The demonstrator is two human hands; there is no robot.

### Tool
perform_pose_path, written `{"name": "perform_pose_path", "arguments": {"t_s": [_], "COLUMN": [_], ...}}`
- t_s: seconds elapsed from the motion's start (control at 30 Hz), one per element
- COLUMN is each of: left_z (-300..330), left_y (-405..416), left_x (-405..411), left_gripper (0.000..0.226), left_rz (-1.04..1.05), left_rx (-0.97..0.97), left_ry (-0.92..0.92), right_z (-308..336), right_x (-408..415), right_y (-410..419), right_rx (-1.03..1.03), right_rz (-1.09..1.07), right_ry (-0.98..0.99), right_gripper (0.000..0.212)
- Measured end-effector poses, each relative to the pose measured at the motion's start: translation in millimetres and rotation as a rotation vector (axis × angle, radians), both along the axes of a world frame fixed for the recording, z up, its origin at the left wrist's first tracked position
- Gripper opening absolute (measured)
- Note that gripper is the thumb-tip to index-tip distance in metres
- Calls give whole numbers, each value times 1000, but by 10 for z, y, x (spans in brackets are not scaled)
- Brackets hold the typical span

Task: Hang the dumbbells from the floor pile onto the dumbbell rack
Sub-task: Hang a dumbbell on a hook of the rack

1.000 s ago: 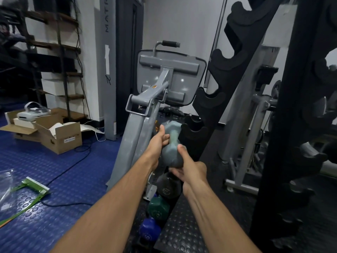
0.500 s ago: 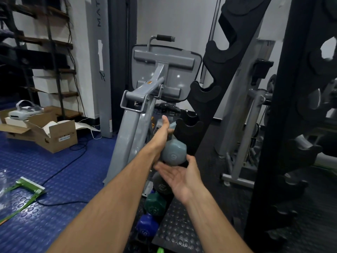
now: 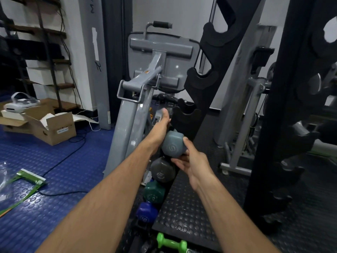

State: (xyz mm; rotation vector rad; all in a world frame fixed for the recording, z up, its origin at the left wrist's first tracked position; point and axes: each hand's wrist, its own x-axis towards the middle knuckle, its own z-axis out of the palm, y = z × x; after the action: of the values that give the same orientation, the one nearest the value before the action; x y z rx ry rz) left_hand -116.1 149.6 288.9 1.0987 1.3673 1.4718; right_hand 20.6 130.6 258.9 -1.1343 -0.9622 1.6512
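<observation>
Nearest, at the bottom edge: green dumbbell (image 3: 172, 244) lying on the floor beside the studded black mat (image 3: 184, 212), apparently of the pile yet to be hung.

Above it, stacked up the leaning rack: blue dumbbell (image 3: 145, 212), dark green dumbbell (image 3: 154, 192), charcoal dumbbell (image 3: 162, 170), each end-on and seated in its own cradle, heads close above one another.

Next up: grey-blue dumbbell (image 3: 172, 144), end-on, directly above the charcoal one, being settled into its cradle. Right hand (image 3: 191, 162) cupped under and around the near head, thumb over the top, fingers curled beneath, probably to carry the weight while it seats. Left hand (image 3: 161, 125) reaching past along the far side, fingers extended toward the far head; contact there hidden, likely steadying or guiding. Whether already resting in the notch: cannot tell.

Higher: dumbbell rack (image 3: 193, 114), black notched upright, several cradles above standing vacant, so room remains upward.

Left of the rack: grey machine frame (image 3: 131, 115) standing close, leaving a narrow gap for the left forearm. Right side over the mat open.

Farther left: cardboard box (image 3: 54, 128) and cable on blue flooring, well apart.
</observation>
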Motion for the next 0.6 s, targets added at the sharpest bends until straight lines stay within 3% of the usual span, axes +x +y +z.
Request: {"name": "perform_pose_path", "arguments": {"t_s": [0.13, 0.3, 0.43, 0.6], "left_z": [-231, -687, -1247, -2145], "left_y": [-161, -525, -931, -1233], "left_x": [35, 108, 378, 721], "left_gripper": [37, 48, 33, 32], "left_rz": [108, 264, 474, 535], "left_rx": [60, 157, 186, 17], "left_ry": [-12, -112, -154, -194], "right_z": [-87, -252, -710, -1513], "right_x": [111, 358, 630, 947], "right_y": [-23, -163, -315, -463], "right_rx": [84, 188, 196, 62], "right_rz": [38, 137, 233, 305], "right_ry": [-185, -332, -446, -539], "right_gripper": [47, 38, 32, 33]}}
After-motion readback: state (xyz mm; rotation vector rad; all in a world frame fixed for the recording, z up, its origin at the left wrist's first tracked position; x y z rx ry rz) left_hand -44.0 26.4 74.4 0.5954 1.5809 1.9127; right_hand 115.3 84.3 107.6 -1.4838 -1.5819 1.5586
